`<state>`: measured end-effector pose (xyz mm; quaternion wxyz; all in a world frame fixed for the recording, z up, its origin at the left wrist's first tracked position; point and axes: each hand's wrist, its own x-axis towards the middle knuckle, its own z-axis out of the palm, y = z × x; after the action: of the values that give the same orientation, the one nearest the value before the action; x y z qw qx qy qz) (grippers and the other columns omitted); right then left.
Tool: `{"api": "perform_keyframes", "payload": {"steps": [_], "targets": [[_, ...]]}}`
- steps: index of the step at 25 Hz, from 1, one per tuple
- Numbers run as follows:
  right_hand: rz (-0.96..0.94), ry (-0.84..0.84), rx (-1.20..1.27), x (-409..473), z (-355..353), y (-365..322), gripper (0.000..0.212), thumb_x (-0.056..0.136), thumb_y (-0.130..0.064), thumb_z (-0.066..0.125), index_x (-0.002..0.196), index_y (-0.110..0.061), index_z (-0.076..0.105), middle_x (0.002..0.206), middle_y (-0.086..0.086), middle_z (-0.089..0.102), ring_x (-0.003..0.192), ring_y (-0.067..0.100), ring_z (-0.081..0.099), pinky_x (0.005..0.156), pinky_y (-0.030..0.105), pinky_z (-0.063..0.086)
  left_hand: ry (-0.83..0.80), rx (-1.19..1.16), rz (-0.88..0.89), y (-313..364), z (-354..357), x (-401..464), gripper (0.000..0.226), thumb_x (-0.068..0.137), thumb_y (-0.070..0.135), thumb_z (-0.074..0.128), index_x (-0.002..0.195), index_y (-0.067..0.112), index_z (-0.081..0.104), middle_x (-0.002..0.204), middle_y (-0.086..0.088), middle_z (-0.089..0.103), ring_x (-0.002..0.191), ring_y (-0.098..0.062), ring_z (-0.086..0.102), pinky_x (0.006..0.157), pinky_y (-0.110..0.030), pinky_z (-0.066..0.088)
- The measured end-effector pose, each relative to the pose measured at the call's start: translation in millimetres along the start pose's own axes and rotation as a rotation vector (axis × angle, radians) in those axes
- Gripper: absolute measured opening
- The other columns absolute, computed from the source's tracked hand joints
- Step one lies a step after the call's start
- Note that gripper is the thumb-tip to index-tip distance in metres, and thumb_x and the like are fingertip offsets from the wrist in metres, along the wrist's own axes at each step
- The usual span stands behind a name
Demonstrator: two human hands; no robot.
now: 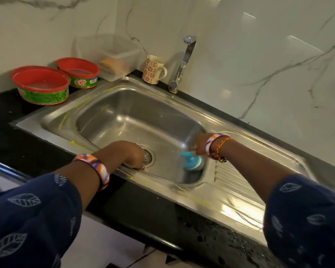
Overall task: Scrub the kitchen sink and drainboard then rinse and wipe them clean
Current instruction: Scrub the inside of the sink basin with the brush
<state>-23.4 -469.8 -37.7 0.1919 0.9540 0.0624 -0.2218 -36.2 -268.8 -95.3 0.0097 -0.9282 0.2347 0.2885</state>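
Note:
The steel sink (124,113) is set in a black counter, with its ribbed drainboard (246,182) to the right. Yellowish streaks mark the rim and the basin walls. My right hand (201,145) grips the handle of a blue scrub brush (191,162), whose head presses into the basin's near right corner. My left hand (130,154) rests on the sink's front rim, fingers curled over the edge beside the drain (148,156).
A chrome tap (184,60) stands behind the basin. A patterned mug (154,69) sits beside it, then a clear plastic box (112,55). Two red-rimmed green soap tubs (42,85) stand on the black counter (153,215) at the back left.

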Motion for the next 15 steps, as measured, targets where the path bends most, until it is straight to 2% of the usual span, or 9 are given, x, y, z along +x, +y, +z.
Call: {"api": "perform_keyframes", "payload": {"steps": [2, 3, 5, 6, 7, 11, 12, 14, 15], "targets": [[0.071, 0.174, -0.134, 5, 8, 3, 0.031, 0.091, -0.023, 0.051, 0.115, -0.007, 0.063, 0.115, 0.010, 0.066, 0.108, 0.028, 0.062, 0.088, 0.031, 0.050, -0.019, 0.003, 0.004, -2, 0, 5, 0.043, 0.097, 0.040, 0.042, 0.121, 0.007, 0.057, 0.125, -0.009, 0.057, 0.113, -0.024, 0.053, 0.091, -0.030, 0.039], [-0.002, 0.132, -0.157, 4, 14, -4, 0.031, 0.092, -0.023, 0.050, 0.116, -0.007, 0.063, 0.118, 0.010, 0.065, 0.109, 0.027, 0.062, 0.090, 0.032, 0.049, -0.026, 0.007, 0.005, -3, -1, 6, 0.043, 0.097, 0.041, 0.043, 0.121, 0.008, 0.057, 0.124, -0.009, 0.058, 0.112, -0.024, 0.054, 0.090, -0.029, 0.038], [-0.204, -0.110, -0.063, 3, 24, -24, 0.035, 0.093, -0.027, 0.051, 0.121, -0.009, 0.062, 0.119, 0.007, 0.066, 0.099, 0.019, 0.063, 0.090, 0.026, 0.048, -0.045, 0.018, 0.005, -4, -3, 9, 0.043, 0.096, 0.041, 0.043, 0.121, 0.009, 0.057, 0.122, -0.009, 0.058, 0.111, -0.024, 0.055, 0.087, -0.028, 0.038], [-0.217, -0.239, -0.005, 2, 26, -26, 0.036, 0.093, -0.028, 0.052, 0.122, -0.011, 0.062, 0.119, 0.006, 0.066, 0.091, 0.015, 0.059, 0.086, 0.024, 0.047, -0.057, 0.024, 0.007, -4, -5, 11, 0.043, 0.096, 0.042, 0.043, 0.120, 0.009, 0.057, 0.121, -0.009, 0.059, 0.110, -0.024, 0.055, 0.086, -0.028, 0.038], [-0.207, -0.255, -0.019, 3, 24, -22, 0.036, 0.093, -0.029, 0.051, 0.122, -0.011, 0.062, 0.119, 0.007, 0.066, 0.086, 0.014, 0.054, 0.081, 0.022, 0.045, -0.070, 0.029, 0.013, -4, -6, 11, 0.043, 0.096, 0.043, 0.042, 0.119, 0.009, 0.058, 0.120, -0.008, 0.059, 0.109, -0.024, 0.055, 0.084, -0.027, 0.037], [0.131, 0.140, -0.104, 26, 15, 19, 0.032, 0.094, -0.026, 0.049, 0.120, -0.009, 0.059, 0.121, 0.010, 0.063, 0.107, 0.024, 0.061, 0.086, 0.029, 0.047, -0.114, 0.046, 0.029, -7, -8, 14, 0.048, 0.094, 0.050, 0.042, 0.109, 0.010, 0.063, 0.108, -0.007, 0.060, 0.097, -0.023, 0.056, 0.079, -0.028, 0.036], [0.125, 0.154, -0.114, 27, 15, 17, 0.031, 0.094, -0.024, 0.048, 0.118, -0.009, 0.060, 0.119, 0.011, 0.064, 0.109, 0.026, 0.061, 0.086, 0.030, 0.048, -0.123, 0.018, 0.033, -9, -9, 15, 0.049, 0.092, 0.054, 0.043, 0.102, 0.011, 0.065, 0.101, -0.006, 0.060, 0.089, -0.020, 0.055, 0.076, -0.027, 0.037], [-0.065, -0.098, -0.042, 31, 21, -2, 0.031, 0.094, -0.023, 0.050, 0.117, -0.007, 0.063, 0.104, 0.006, 0.071, 0.098, 0.018, 0.067, 0.077, 0.023, 0.051, -0.168, -0.051, 0.022, -12, -13, 18, 0.050, 0.089, 0.057, 0.046, 0.096, 0.011, 0.065, 0.099, -0.008, 0.064, 0.080, -0.016, 0.053, 0.067, -0.024, 0.041], [-0.136, -0.278, 0.025, 30, 23, -14, 0.032, 0.094, -0.025, 0.052, 0.118, -0.008, 0.063, 0.088, -0.001, 0.073, 0.078, 0.004, 0.070, 0.065, 0.017, 0.051, -0.204, -0.066, 0.012, -14, -15, 21, 0.049, 0.088, 0.057, 0.049, 0.095, 0.012, 0.066, 0.101, -0.007, 0.066, 0.079, -0.015, 0.055, 0.063, -0.023, 0.044]]}}
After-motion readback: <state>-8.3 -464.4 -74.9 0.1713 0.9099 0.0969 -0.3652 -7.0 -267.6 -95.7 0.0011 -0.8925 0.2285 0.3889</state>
